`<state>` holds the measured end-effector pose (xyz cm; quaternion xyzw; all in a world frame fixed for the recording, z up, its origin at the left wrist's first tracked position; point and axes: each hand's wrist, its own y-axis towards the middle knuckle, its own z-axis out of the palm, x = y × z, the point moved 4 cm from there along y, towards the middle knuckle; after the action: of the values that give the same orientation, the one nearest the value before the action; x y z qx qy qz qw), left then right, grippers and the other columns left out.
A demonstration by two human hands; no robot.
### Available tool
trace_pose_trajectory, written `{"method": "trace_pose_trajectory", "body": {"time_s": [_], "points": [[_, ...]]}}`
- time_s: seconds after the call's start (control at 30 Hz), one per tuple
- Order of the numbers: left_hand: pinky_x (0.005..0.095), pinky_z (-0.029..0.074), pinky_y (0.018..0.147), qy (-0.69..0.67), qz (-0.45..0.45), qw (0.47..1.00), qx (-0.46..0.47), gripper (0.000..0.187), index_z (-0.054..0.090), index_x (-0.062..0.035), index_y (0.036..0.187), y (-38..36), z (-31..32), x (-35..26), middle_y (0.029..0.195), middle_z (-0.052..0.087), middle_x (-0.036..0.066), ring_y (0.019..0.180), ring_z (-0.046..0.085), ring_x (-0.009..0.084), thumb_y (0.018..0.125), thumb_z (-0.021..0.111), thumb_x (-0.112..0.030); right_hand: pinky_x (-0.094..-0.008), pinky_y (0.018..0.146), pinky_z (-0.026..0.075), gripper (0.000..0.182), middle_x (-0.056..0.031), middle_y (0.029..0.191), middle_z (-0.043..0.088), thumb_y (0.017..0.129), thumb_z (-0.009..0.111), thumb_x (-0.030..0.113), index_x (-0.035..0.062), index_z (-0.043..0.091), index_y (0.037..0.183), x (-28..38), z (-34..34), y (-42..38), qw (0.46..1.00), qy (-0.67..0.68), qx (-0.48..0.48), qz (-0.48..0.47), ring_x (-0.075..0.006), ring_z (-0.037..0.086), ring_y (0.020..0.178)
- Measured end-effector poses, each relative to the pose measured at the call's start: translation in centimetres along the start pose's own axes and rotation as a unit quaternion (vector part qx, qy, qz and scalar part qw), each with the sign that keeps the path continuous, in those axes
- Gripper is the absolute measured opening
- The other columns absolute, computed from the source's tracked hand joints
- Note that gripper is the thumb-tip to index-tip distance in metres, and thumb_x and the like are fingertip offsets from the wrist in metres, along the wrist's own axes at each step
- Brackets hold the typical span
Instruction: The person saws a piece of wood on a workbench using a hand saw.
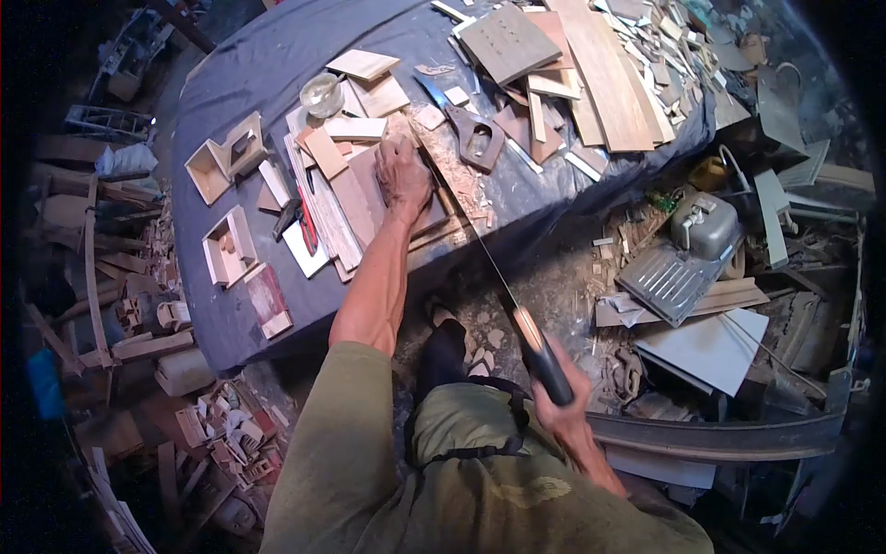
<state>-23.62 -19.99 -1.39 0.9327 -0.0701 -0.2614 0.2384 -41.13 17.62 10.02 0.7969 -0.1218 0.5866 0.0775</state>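
My right hand (565, 395) is wrapped round the black and wooden handle of a handsaw (526, 323). The saw's thin blade shows almost edge-on and runs up to the near edge of the table, beside a brown wooden board (360, 192). My left hand (403, 177) presses down on that board with its fingers curled, and the fingertips are partly hidden. Sawdust (459, 180) lies along the blade, to the right of my left hand. Just beyond it rests a wooden hand plane (475, 138).
On the cloth-covered table (277, 69) are small open wooden boxes (228, 245), a glass jar (322, 95), red-handled pliers (307, 226) and stacked boards (604, 83). A metal sink (678, 268) and wood scraps (231, 434) lie on the floor around me.
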Motion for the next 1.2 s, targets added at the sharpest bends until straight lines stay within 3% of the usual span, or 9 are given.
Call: {"method": "trace_pose_trajectory", "body": {"time_s": [0.13, 0.3, 0.43, 0.7, 0.83, 0.87, 0.97, 1.1, 1.2], "points": [[0.0506, 0.047, 0.085, -0.005, 0.012, 1.000, 0.003, 0.018, 0.065, -0.0051, 0.098, 0.0, 0.0, 0.2, 0.100, 0.056, 0.018, 0.101, 0.056, 0.0390, 0.083, 0.055, -0.003, -0.0267, 0.073, 0.053, 0.060, -0.0125, 0.088, 0.069, 0.079, 0.061, -0.005, 0.0036, 0.057, 0.139, 0.6, -1.3, -1.1, 0.998, -0.035, -0.017, -0.044, -0.0108, 0.064, 0.076], [0.0506, 0.047, 0.085, 0.004, 0.023, 1.000, -0.016, 0.018, 0.065, -0.0054, 0.099, 0.2, 0.3, 0.6, 0.101, 0.056, 0.018, 0.103, 0.056, 0.0391, 0.083, 0.056, -0.005, -0.0286, 0.082, 0.053, 0.060, -0.0145, 0.101, 0.071, 0.078, 0.061, -0.006, -0.0018, 0.057, 0.137, -0.7, 2.6, 4.8, 1.000, 0.004, 0.002, -0.009, -0.0141, 0.066, 0.088], [0.0506, 0.047, 0.085, 0.008, 0.002, 1.000, -0.004, 0.020, 0.065, -0.0054, 0.101, 0.1, 0.2, 0.2, 0.102, 0.056, 0.018, 0.104, 0.056, 0.0392, 0.084, 0.056, -0.005, -0.0286, 0.084, 0.052, 0.060, -0.0138, 0.103, 0.071, 0.077, 0.062, -0.006, -0.0025, 0.057, 0.137, 0.1, 0.2, 0.1, 0.999, 0.005, 0.004, 0.037, -0.0146, 0.065, 0.092], [0.0498, 0.047, 0.082, -0.013, 0.030, 0.999, -0.036, 0.022, 0.065, -0.0050, 0.101, -0.3, 0.4, 0.7, 0.097, 0.055, 0.018, 0.099, 0.055, 0.0388, 0.080, 0.057, -0.004, -0.0284, 0.072, 0.053, 0.061, -0.0170, 0.094, 0.070, 0.078, 0.063, -0.005, 0.0014, 0.057, 0.138, -1.7, 2.8, 4.8, 0.999, -0.002, -0.011, -0.032, -0.0136, 0.066, 0.079], [0.0499, 0.047, 0.082, -0.008, 0.022, 0.999, -0.032, 0.021, 0.064, -0.0046, 0.099, 0.0, 0.3, 0.4, 0.097, 0.055, 0.018, 0.098, 0.055, 0.0387, 0.079, 0.057, -0.004, -0.0296, 0.084, 0.052, 0.059, -0.0104, 0.102, 0.069, 0.077, 0.060, -0.006, -0.0035, 0.057, 0.137, -1.0, 0.7, 0.8, 0.999, 0.006, 0.007, 0.036, -0.0141, 0.063, 0.089], [0.0501, 0.047, 0.082, -0.007, 0.020, 1.000, -0.023, 0.020, 0.064, -0.0047, 0.099, 0.2, 0.3, 0.5, 0.097, 0.055, 0.018, 0.098, 0.055, 0.0388, 0.079, 0.058, -0.004, -0.0285, 0.083, 0.052, 0.061, -0.0158, 0.100, 0.073, 0.078, 0.061, -0.004, 0.0006, 0.057, 0.139, -0.8, -0.1, -0.5, 0.999, -0.015, -0.004, -0.039, -0.0152, 0.069, 0.091], [0.0507, 0.047, 0.082, -0.014, 0.023, 1.000, -0.007, 0.020, 0.064, -0.0047, 0.098, 0.1, 0.2, 0.6, 0.098, 0.055, 0.018, 0.099, 0.055, 0.0391, 0.079, 0.058, -0.004, -0.0286, 0.087, 0.051, 0.059, -0.0167, 0.102, 0.073, 0.080, 0.060, -0.003, -0.0008, 0.057, 0.138, -0.4, -1.0, -2.4, 1.000, -0.015, -0.016, -0.012, -0.0160, 0.069, 0.093], [0.0510, 0.047, 0.083, -0.024, 0.022, 0.999, -0.011, 0.018, 0.064, -0.0046, 0.097, -0.2, 0.2, 0.1, 0.100, 0.056, 0.019, 0.101, 0.055, 0.0398, 0.080, 0.057, -0.005, -0.0256, 0.071, 0.052, 0.060, -0.0109, 0.092, 0.071, 0.080, 0.061, -0.001, 0.0010, 0.057, 0.140, -2.0, 2.7, 3.8, 1.000, -0.013, 0.004, 0.015, -0.0129, 0.067, 0.078], [0.0512, 0.047, 0.084, -0.013, 0.022, 1.000, -0.009, 0.017, 0.064, -0.0047, 0.097, 0.2, 0.0, 0.4, 0.102, 0.056, 0.019, 0.102, 0.056, 0.0399, 0.081, 0.057, -0.006, -0.0280, 0.073, 0.052, 0.056, -0.0104, 0.095, 0.071, 0.079, 0.062, -0.005, -0.0032, 0.058, 0.135, -1.7, 1.9, 2.5, 1.000, -0.009, -0.019, -0.007, -0.0125, 0.064, 0.081]]}}
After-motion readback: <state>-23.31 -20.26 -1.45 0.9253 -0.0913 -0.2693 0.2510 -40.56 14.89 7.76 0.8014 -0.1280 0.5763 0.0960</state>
